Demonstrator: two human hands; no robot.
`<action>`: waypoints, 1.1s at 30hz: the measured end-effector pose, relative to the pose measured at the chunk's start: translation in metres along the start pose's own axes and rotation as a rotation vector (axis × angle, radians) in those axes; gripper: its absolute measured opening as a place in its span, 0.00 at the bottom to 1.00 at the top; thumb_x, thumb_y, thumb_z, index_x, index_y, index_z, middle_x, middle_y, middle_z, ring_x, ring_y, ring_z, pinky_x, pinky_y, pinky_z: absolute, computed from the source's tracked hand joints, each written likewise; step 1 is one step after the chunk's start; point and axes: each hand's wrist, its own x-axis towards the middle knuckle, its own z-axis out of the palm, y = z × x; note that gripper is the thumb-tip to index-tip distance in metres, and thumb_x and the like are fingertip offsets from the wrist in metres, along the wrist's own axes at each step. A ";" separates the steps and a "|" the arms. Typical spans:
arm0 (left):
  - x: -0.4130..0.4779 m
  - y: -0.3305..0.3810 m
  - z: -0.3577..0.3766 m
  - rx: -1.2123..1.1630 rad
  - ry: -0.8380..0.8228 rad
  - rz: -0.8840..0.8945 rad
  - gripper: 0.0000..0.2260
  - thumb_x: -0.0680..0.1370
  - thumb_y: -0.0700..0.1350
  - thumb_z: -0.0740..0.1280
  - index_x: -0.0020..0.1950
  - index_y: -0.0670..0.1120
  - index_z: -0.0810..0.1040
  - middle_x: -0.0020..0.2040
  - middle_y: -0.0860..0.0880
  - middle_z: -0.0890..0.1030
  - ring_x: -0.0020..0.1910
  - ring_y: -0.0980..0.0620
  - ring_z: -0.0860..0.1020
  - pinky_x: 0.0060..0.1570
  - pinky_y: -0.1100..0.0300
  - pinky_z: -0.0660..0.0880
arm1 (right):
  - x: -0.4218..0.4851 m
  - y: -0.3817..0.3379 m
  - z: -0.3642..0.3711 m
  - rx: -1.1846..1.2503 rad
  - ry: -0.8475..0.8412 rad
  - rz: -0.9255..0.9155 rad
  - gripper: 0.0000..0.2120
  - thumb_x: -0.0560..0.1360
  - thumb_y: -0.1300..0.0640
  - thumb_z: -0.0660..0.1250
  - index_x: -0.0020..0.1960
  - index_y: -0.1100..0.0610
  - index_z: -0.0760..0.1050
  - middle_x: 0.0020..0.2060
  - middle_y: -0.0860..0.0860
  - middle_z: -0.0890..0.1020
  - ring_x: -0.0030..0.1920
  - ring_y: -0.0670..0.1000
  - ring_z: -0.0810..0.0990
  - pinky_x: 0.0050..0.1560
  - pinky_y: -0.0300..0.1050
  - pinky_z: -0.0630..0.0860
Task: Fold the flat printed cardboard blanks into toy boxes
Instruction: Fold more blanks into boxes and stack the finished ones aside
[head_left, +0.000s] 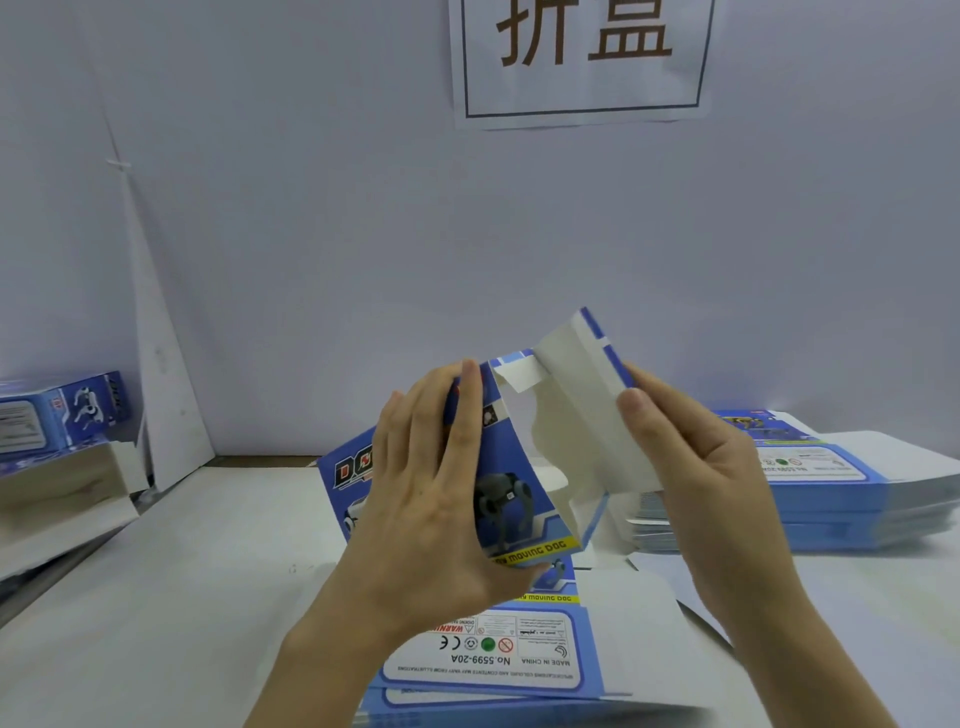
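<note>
Both hands, left hand (431, 499) and right hand (696, 462), grip a half-folded blue printed cardboard box blank (524, 467), fingers curled round its panels above the white bench (197, 571).

Left grip (431, 483) clasps with fingers extended; right grip (691, 457) pinches, thumb forward.

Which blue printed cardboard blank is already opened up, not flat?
The blue cardboard blank gripped by left hand and right hand; white inside shows. Stacked blanks lie flat.

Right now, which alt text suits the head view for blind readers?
Left hand grips a half-folded blue toy box by its printed face; right hand pinches its white flap. A flat blank lies beneath; a stack of blanks sits at right.
</note>
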 end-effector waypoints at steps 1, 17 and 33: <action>0.000 0.000 0.000 0.002 0.002 -0.011 0.55 0.62 0.71 0.64 0.77 0.46 0.43 0.74 0.48 0.55 0.74 0.47 0.55 0.71 0.39 0.61 | -0.003 -0.001 0.006 -0.046 -0.018 -0.059 0.13 0.73 0.50 0.64 0.54 0.38 0.81 0.47 0.39 0.85 0.47 0.39 0.82 0.42 0.29 0.75; 0.001 0.015 0.001 0.105 0.108 -0.123 0.55 0.62 0.68 0.69 0.77 0.41 0.49 0.72 0.42 0.58 0.71 0.42 0.60 0.68 0.42 0.63 | -0.023 0.008 0.036 -0.252 -0.169 -0.141 0.19 0.77 0.40 0.58 0.67 0.38 0.69 0.68 0.34 0.71 0.71 0.39 0.66 0.67 0.50 0.71; 0.005 0.015 -0.006 0.083 0.103 -0.100 0.51 0.64 0.68 0.64 0.77 0.41 0.52 0.72 0.39 0.62 0.69 0.43 0.61 0.68 0.47 0.59 | -0.020 0.006 0.033 -0.480 -0.301 -0.234 0.26 0.77 0.47 0.60 0.74 0.41 0.61 0.72 0.37 0.65 0.72 0.40 0.63 0.69 0.46 0.68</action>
